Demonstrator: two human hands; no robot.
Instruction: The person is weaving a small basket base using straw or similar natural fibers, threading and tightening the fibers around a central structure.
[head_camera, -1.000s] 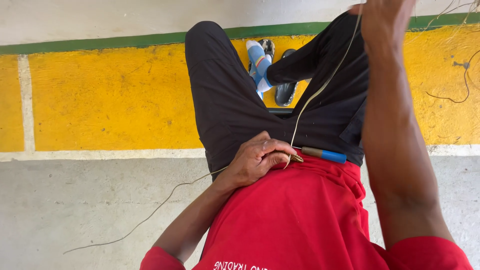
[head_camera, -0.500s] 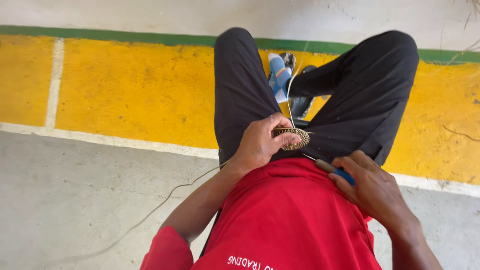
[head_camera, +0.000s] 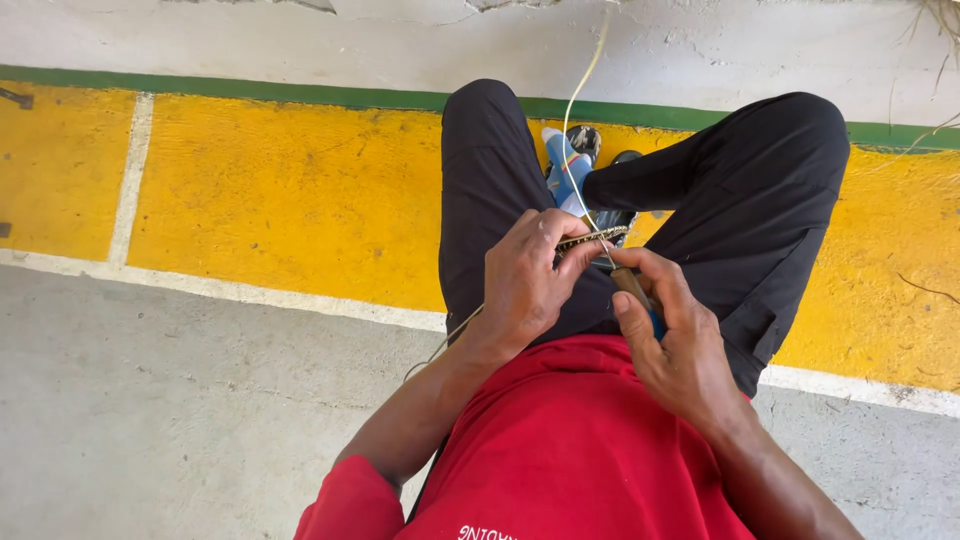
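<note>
Woven straw-coloured fibre makes up the small flat coiled disc (head_camera: 592, 238) that the left hand (head_camera: 525, 285) pinches by its near edge, fingers closed on it, above the lap of the black trousers (head_camera: 480, 190). The right hand (head_camera: 672, 340) is wrapped around a slim tool with a wooden handle and blue end (head_camera: 633, 289), its tip meeting the disc's rim. A pale thin strand (head_camera: 575, 90) rises from the work toward the top of the view. The step in hand looks like a stitch being worked into the coil; the next move likely calls for a steady disc and a careful push of the tip through the rim.
</note>
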